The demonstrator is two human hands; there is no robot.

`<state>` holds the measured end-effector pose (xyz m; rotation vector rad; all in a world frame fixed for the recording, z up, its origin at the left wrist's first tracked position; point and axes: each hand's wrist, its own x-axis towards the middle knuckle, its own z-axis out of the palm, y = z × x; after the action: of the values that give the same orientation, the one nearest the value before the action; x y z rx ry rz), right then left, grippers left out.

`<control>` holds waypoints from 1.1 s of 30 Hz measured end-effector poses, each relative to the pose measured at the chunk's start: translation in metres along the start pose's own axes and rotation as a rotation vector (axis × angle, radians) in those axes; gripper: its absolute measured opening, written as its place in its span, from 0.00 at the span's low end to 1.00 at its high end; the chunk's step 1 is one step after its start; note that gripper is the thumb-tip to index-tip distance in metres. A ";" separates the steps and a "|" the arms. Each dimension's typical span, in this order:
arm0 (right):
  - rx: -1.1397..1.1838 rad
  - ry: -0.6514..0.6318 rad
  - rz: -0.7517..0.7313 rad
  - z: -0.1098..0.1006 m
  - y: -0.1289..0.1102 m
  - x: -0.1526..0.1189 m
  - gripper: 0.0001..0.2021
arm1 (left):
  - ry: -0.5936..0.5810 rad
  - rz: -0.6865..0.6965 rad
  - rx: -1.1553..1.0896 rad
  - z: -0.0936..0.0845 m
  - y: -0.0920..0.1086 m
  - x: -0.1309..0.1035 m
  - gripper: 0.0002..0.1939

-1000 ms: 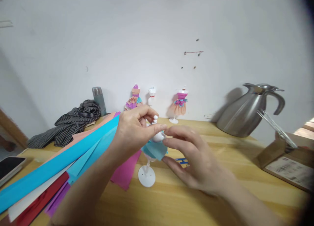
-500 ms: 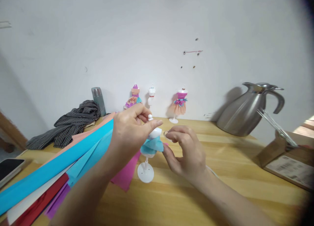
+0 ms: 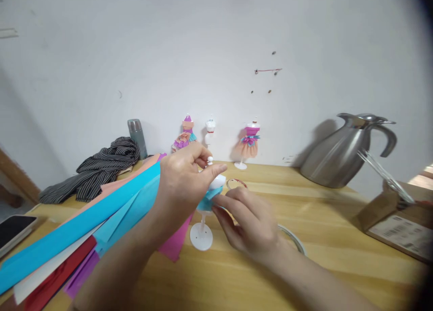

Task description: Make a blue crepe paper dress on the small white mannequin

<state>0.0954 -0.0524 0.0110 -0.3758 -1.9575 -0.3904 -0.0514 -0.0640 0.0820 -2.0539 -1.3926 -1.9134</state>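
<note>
A small white dress form (image 3: 218, 181) stands on a round base, tilted slightly to the right. My left hand (image 3: 179, 180) grips its upper part from the left, thumb across the front and fingers behind. Light blue paper (image 3: 204, 204) wraps the form's waist. At the right side of that wrap, my right hand (image 3: 248, 221) pinches the paper's edge between thumb and forefinger. Its fingertips partly hide the paper. Behind my right hand lies a thin ring (image 3: 244, 184), reddish on one side. A larger pale ring (image 3: 295, 237) is partly covered by my right wrist.
Coloured paper sheets (image 3: 84, 230) spread leftward, beside a striped cloth (image 3: 104, 166), a flask (image 3: 136, 137) and a phone (image 3: 15, 230). Several dress forms, including one in pink and peach (image 3: 251, 142), line the wall. A steel jug (image 3: 338, 157) and a cardboard box (image 3: 399, 225) stand right.
My right hand has moved left and closed on the edge of the blue paper, pressing the loose flap toward the form. Both rings show more now. My left hand keeps its grip.
</note>
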 end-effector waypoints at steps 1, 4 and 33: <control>-0.004 -0.002 -0.014 0.001 0.000 -0.001 0.08 | -0.001 0.001 0.000 0.000 0.000 0.000 0.07; -0.016 -0.014 -0.042 0.003 0.000 -0.003 0.11 | -0.002 0.007 0.012 0.001 -0.001 0.000 0.07; 0.027 0.042 -0.027 -0.004 0.004 0.000 0.12 | -0.118 0.088 -0.074 -0.003 -0.014 0.003 0.10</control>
<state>0.0999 -0.0507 0.0129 -0.3224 -1.9268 -0.3861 -0.0620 -0.0552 0.0781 -2.2550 -1.2463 -1.8645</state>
